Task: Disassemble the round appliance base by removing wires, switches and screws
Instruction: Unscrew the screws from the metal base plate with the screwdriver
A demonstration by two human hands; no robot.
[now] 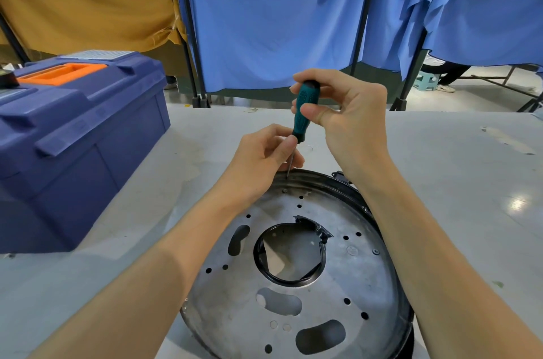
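The round appliance base [338, 285], a grey metal disc with a black rim, several holes and a large central opening, lies on the table in front of me. My right hand [343, 117] grips the green and black handle of a screwdriver [304, 107] held nearly upright. Its thin shaft comes down to the far inner edge of the base. My left hand [264, 158] pinches the shaft just below the handle and rests against the rim. A screw [375, 251] sits near the right edge of the disc.
A blue toolbox [73, 138] with an orange handle stands on the table to the left. Blue [279, 20] and tan curtains hang on black frames beyond the table's far edge. Bare grey tabletop [455, 182] lies to the right.
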